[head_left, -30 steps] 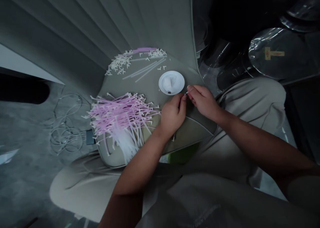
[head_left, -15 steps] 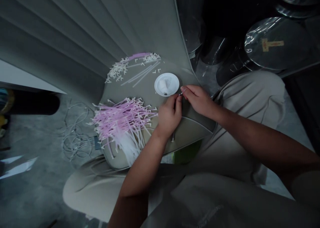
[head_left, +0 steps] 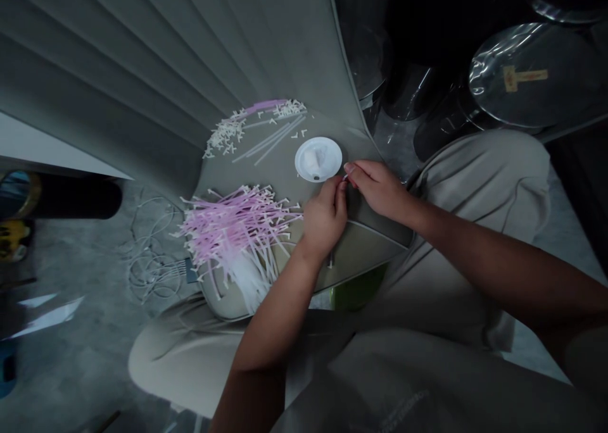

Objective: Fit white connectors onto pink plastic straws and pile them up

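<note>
My left hand is closed in a pinch beside the white dish. A thin tube with a pale end sticks out below it, seemingly held in its fingers. Thumb and finger of my right hand pinch a tiny whitish piece, mostly hidden, right at the left fingertips. Just beyond both hands stands the round white dish with a whitish lump inside. To the left lies a heap of pink and clear tubes with small white elbow fittings on their ends.
Everything lies on a grey padded chair seat. Loose white elbow fittings and several bare tubes are near the backrest. Coiled cables lie on the floor at left. Large clear-wrapped cylinders stand at right.
The view has shifted slightly, so the scene sits a little further right. Both hands stay fingertip to fingertip by the dish, with only a slight shift of the fingers.
</note>
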Available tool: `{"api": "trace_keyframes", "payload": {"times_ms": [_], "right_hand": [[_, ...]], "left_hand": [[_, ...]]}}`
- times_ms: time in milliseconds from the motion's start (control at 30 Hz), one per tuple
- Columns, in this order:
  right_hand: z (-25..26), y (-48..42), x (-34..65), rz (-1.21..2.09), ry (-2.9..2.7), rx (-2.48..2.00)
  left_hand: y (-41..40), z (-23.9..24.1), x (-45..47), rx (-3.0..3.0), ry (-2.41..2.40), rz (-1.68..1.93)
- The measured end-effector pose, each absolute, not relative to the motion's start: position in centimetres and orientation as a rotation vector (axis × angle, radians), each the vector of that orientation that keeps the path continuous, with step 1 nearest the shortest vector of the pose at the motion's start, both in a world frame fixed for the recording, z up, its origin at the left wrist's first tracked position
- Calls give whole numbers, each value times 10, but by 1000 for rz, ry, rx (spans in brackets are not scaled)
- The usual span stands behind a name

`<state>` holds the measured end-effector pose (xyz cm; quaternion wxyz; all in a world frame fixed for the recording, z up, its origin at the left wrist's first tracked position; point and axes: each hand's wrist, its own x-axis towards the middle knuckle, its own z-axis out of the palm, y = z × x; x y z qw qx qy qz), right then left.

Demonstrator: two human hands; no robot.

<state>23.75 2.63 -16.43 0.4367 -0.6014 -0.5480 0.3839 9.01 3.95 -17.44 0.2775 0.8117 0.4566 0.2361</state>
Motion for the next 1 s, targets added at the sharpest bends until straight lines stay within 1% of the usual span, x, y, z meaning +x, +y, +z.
{"api": "trace_keyframes", "payload": {"times_ms": [267, 1000], "right_hand": [[-163, 26, 238, 1009, -1337, -1468], [-168, 27, 239, 979, -1449, -1508]], "left_hand": [[40, -175, 90, 2173, 1188, 680], [42, -180, 89, 2132, 1122, 743]]}}
